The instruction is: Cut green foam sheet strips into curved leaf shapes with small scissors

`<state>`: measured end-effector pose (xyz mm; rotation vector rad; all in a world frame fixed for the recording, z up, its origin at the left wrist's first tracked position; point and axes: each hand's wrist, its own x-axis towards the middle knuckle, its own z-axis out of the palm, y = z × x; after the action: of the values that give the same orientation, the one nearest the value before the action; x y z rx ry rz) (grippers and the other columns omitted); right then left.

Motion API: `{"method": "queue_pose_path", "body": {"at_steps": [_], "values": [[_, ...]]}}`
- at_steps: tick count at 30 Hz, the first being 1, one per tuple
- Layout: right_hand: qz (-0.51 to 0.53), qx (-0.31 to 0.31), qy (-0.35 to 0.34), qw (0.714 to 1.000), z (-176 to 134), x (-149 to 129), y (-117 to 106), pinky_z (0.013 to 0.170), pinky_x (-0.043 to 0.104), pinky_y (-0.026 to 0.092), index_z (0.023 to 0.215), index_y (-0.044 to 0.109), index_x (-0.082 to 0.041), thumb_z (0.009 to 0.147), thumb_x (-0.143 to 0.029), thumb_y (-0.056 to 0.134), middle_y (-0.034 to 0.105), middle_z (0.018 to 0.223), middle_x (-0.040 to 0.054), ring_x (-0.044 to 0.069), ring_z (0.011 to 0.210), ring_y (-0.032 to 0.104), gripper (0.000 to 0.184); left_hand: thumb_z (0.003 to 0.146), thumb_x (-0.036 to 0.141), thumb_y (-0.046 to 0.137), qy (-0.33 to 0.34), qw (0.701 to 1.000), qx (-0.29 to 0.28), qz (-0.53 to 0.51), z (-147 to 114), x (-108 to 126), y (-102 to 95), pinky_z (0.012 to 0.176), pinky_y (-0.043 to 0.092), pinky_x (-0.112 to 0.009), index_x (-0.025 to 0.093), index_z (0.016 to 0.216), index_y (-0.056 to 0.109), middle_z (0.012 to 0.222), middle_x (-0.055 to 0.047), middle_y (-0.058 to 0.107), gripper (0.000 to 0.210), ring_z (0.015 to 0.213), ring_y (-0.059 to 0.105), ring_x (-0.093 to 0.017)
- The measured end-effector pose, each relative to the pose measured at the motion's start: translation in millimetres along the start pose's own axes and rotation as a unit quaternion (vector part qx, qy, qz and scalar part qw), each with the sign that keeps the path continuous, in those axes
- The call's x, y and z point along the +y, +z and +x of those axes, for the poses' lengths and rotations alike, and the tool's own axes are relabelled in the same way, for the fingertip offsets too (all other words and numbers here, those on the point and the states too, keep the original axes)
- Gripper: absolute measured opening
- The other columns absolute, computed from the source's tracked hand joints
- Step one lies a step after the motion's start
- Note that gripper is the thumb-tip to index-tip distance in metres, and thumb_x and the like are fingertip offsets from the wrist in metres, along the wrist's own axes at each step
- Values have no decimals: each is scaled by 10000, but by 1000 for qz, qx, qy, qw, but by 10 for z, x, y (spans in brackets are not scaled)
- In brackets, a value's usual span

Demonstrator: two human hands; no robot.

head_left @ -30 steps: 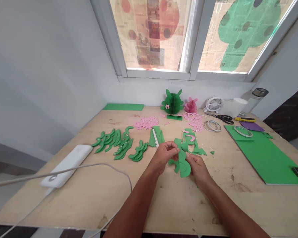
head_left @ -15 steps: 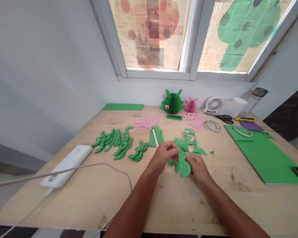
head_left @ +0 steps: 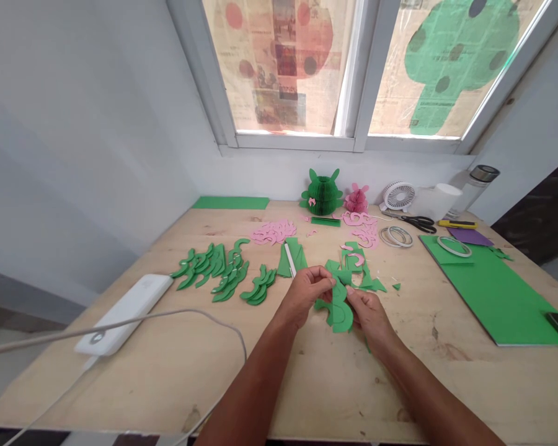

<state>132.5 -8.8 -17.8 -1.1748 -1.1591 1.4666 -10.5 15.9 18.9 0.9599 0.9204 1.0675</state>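
Between my two hands is a green paper cutout (head_left: 341, 314) with rounded lobes and a curved line marked on it. My left hand (head_left: 310, 290) pinches its upper left edge. My right hand (head_left: 366, 308) has its fingers closed on the right side; the fingertips are partly hidden behind the paper. Beyond my hands lie green paper scraps (head_left: 367, 282) with pink bits on them. A white pen (head_left: 289, 259) rests on a green paper piece (head_left: 299, 253) beside my left hand. Overlapping green curved cutouts (head_left: 259, 286) lie to the left.
At the back stand a green honeycomb paper figure (head_left: 323, 195), a pink one (head_left: 356, 199) and a small fan (head_left: 398, 196). Pink cutouts (head_left: 273, 231), tape rolls (head_left: 397, 236), scissors (head_left: 418, 222) and green card (head_left: 497, 297) lie about. A power bank (head_left: 125, 313) with a cable (head_left: 181, 311) is left.
The green cutout has turned slightly and shifted a little left between my hands. Both hands keep hold of it; the rest of the table is unchanged.
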Motion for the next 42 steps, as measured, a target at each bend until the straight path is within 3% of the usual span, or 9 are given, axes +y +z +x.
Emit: {"method": "queue_pose_path", "body": {"at_steps": [21, 42], "values": [[-38, 35, 5, 999, -14, -68, 28, 368, 216, 106, 587, 553, -146, 743, -592, 518, 243, 359, -99, 58, 349, 163, 474, 569, 273, 674, -6, 998, 62, 5, 10, -11, 57, 428, 296, -189, 152, 565, 550, 477, 39, 491, 174, 432, 399, -66], [-22, 45, 13, 999, -6, -45, 46, 368, 217, 87, 568, 519, -161, 730, -599, 524, 233, 354, -101, 58, 346, 156, 467, 554, 293, 687, -15, 997, 74, -19, 13, -37, 100, 427, 301, -191, 148, 577, 550, 469, 45, 481, 200, 419, 398, -63]]}}
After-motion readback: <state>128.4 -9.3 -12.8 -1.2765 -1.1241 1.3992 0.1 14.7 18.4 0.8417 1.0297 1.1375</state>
